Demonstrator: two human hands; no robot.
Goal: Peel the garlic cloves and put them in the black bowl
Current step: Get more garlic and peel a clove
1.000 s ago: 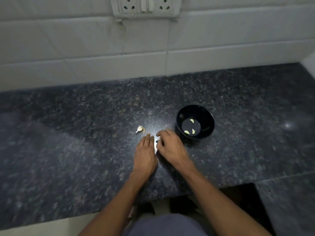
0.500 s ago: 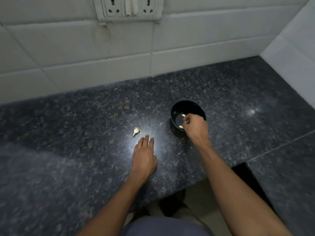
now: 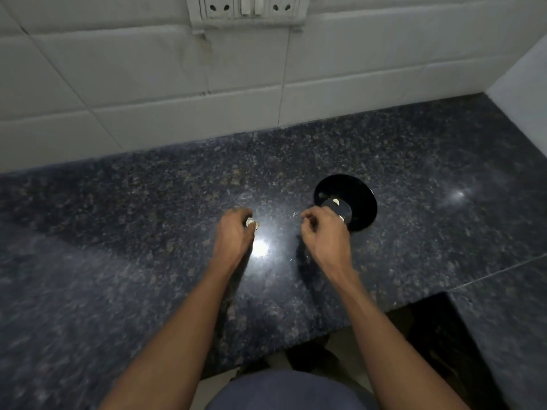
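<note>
Granite, dark and speckled, forms the counter [image 3: 118,247] on which both hands work. The left hand [image 3: 233,235] curls its fingers round an unpeeled garlic clove [image 3: 251,224], holding it just above the stone. The right hand [image 3: 324,232] hovers beside it with fingers curled and nothing visible in them, partly covering the near rim of the black bowl [image 3: 355,190]. Peeled cloves [image 3: 336,201] lie inside the bowl. White tiles [image 3: 148,84] and a socket plate [image 3: 245,8] back the counter.
</note>
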